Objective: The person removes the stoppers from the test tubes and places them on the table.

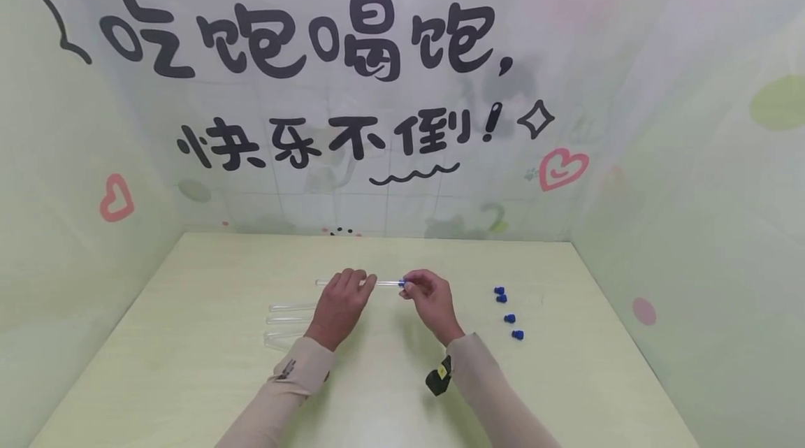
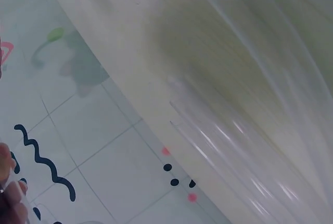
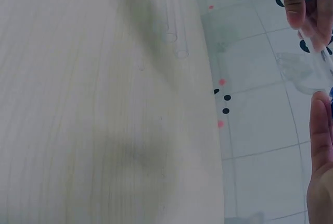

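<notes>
A clear test tube (image 1: 386, 283) is held level over the far middle of the table. My left hand (image 1: 342, 302) grips it around the middle, leaving its left end sticking out. At the tube's right end, my right hand (image 1: 434, 302) pinches a blue cap (image 1: 402, 283), which meets the tube mouth; the fingers partly hide it. How far the cap sits on the tube I cannot tell. In the right wrist view, fingers of the left hand (image 3: 292, 2) and the right hand (image 3: 321, 151) appear at the right edge.
Several clear tubes (image 1: 289, 307) lie side by side left of my left hand, partly behind the wrist. To the right, several blue caps (image 1: 510, 319) are scattered in a loose column. Printed curtains (image 1: 390, 210) stand behind the pale wooden table (image 1: 207, 378) and along both sides.
</notes>
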A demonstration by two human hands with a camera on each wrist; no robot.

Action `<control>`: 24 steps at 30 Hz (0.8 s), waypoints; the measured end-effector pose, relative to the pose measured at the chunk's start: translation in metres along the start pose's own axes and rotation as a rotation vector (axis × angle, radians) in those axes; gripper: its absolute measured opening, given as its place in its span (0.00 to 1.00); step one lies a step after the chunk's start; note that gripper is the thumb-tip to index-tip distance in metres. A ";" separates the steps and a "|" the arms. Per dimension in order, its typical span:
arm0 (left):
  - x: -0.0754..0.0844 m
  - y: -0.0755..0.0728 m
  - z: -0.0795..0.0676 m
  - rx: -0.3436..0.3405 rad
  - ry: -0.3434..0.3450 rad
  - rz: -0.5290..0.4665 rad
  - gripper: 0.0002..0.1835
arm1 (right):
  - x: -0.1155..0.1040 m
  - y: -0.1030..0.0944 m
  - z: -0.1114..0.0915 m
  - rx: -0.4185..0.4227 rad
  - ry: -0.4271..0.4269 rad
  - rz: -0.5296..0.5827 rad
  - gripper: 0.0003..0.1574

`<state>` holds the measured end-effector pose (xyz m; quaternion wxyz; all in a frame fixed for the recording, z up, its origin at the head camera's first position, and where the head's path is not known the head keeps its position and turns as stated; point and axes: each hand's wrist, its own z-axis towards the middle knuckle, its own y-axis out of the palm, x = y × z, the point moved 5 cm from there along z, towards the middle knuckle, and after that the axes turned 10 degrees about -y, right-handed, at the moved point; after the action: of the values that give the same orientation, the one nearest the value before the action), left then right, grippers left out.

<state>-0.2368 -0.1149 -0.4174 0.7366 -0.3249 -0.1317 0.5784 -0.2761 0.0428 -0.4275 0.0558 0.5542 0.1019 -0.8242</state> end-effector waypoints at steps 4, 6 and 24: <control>-0.001 0.000 0.002 -0.038 -0.007 -0.017 0.17 | -0.009 0.001 -0.003 0.004 -0.066 -0.041 0.10; -0.002 0.000 0.002 -0.053 -0.004 -0.022 0.17 | -0.010 0.002 -0.005 0.006 -0.094 -0.070 0.10; 0.000 0.003 -0.002 -0.106 0.055 0.014 0.15 | -0.015 0.003 -0.009 -0.015 -0.105 -0.146 0.08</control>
<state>-0.2377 -0.1154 -0.4206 0.7176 -0.3800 -0.1396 0.5667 -0.2618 0.0421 -0.4169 0.0050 0.5011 0.1449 -0.8532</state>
